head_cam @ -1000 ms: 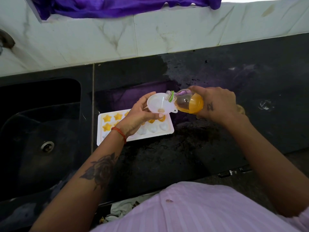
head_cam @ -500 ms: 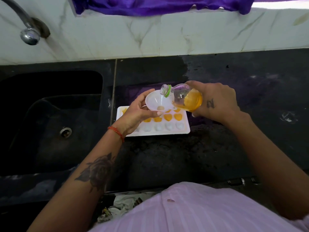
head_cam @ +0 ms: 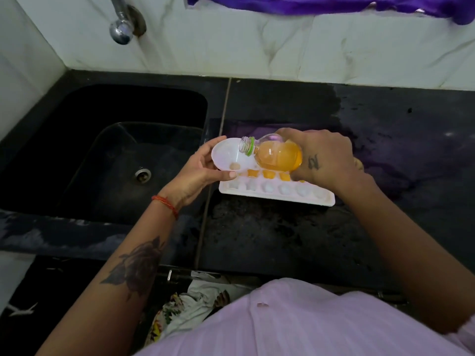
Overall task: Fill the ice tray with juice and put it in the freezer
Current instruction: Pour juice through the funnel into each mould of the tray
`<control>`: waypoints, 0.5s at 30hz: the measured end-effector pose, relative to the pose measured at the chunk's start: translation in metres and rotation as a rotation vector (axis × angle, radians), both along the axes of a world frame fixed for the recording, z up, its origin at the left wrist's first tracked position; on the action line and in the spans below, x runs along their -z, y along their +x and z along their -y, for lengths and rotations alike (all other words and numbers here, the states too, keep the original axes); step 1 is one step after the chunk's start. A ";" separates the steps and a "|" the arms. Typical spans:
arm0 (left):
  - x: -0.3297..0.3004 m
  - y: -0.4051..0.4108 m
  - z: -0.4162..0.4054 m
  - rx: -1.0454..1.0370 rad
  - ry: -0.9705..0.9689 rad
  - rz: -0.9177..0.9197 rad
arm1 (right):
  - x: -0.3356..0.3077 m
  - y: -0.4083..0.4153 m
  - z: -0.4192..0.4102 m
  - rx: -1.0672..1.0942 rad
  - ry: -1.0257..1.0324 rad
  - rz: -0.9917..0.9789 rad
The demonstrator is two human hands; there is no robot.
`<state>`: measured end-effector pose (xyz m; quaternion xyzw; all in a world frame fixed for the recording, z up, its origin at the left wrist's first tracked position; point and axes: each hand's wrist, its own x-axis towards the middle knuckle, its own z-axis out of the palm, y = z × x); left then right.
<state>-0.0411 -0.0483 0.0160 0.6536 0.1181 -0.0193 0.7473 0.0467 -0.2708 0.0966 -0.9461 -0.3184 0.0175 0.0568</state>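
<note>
Compared with half a second ago, the white ice tray (head_cam: 277,192) is seen further to the right of the sink (head_cam: 108,155), and more of the sink and the chrome tap (head_cam: 120,29) is taken in by the view. The white funnel (head_cam: 230,156) is now held over the tray's left end, at its edge nearest the sink, where before it was over the tray's middle. The juice bottle (head_cam: 273,154) is tipped as before, its open neck laid over the funnel's bowl.

The ice tray is set flat on the black countertop (head_cam: 282,240), just right of the seam beside the sink. Its near row of cells is seen pale and unfilled, while orange juice is seen in several cells of the row behind, partly hidden by the bottle and hands. Whether juice is flowing cannot be told.

The funnel is pinched by the left hand (head_cam: 198,173), thumb pressed at the near rim and fingers curled around the far side. A red thread (head_cam: 165,205) is worn at that wrist. The bottle is gripped around its base by the right hand (head_cam: 326,160), fingers wrapped closed over it, with orange juice pooled in the lower side of the clear body and a green ring at the neck. A purple cloth (head_cam: 334,5) is draped along the top of the tiled wall.
</note>
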 end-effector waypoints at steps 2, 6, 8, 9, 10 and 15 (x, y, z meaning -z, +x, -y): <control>0.002 -0.003 -0.002 0.002 0.010 -0.001 | 0.005 -0.002 -0.005 -0.011 -0.003 0.019; 0.006 -0.005 -0.004 -0.005 0.006 -0.004 | 0.012 -0.001 -0.007 -0.024 -0.032 0.094; 0.006 -0.005 -0.004 -0.002 0.000 -0.006 | 0.013 0.001 -0.006 -0.023 -0.063 0.130; 0.006 -0.005 -0.004 0.002 -0.001 -0.007 | 0.013 0.002 -0.006 -0.025 -0.068 0.143; 0.006 -0.005 -0.003 0.008 -0.001 -0.011 | 0.013 0.002 -0.005 -0.028 -0.072 0.155; 0.010 -0.003 0.002 0.030 0.006 -0.029 | 0.013 0.003 -0.001 -0.038 -0.090 0.174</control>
